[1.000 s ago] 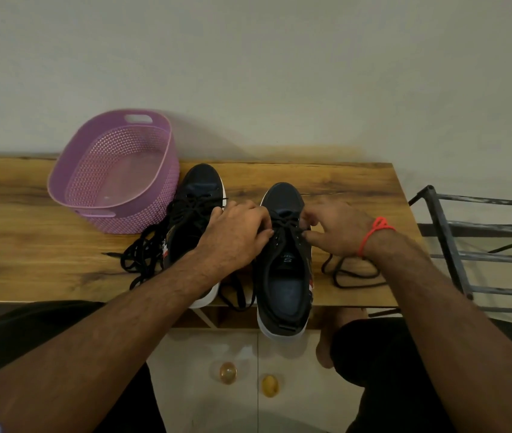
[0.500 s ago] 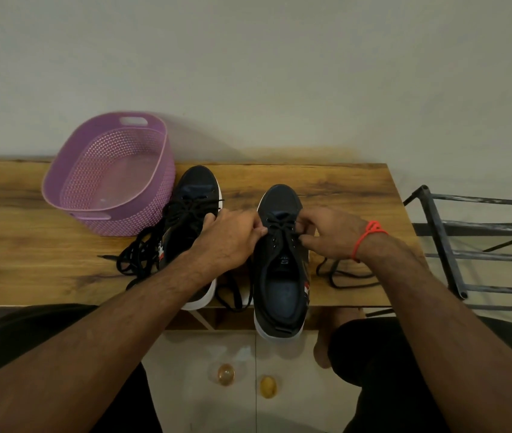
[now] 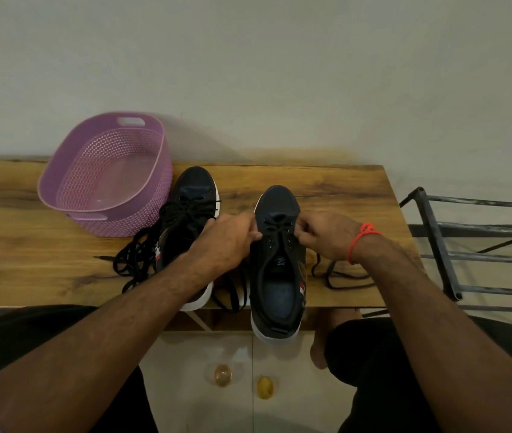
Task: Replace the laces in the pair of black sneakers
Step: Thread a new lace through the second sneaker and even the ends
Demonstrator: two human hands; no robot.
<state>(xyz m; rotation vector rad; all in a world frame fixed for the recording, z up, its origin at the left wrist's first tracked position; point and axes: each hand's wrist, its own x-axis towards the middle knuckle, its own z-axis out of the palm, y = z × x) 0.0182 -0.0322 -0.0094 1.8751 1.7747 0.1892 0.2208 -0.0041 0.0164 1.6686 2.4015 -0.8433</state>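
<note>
A purple perforated plastic basket (image 3: 104,179) with a cut-out handle stands on the wooden worktop (image 3: 23,245) near its back edge, close to the plain pale wall (image 3: 248,73). Off the worktop's right end is a dark metal rack of thin bars (image 3: 479,251). Down on the light tiled floor (image 3: 198,401) lie two small amber, rounded objects (image 3: 223,375), too small to identify.

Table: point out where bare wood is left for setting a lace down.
Bare table lies left of the loose laces, below the purple basket. Another patch sits behind the right sneaker, toward the wall. Between the sneakers and beside the right hand, laces crowd it.
</note>
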